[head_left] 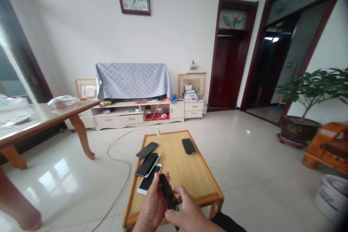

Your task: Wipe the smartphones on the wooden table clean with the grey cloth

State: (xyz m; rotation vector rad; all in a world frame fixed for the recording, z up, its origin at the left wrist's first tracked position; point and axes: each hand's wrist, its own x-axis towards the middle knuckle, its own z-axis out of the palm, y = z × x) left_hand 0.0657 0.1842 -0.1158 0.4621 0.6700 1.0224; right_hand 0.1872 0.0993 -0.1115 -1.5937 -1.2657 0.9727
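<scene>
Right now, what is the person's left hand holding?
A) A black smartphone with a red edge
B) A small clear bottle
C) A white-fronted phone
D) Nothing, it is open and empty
A: the left hand cradles a black smartphone with a red edge in its palm.

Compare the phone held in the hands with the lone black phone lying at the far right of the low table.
The held phone is raised and tilted in the left hand, with the right hand at its edge; the lone phone lies flat and untouched on the wooden table. The held phone shows a red edge, the lone phone a pale one. Both are slim, dark-faced rectangles.
</scene>
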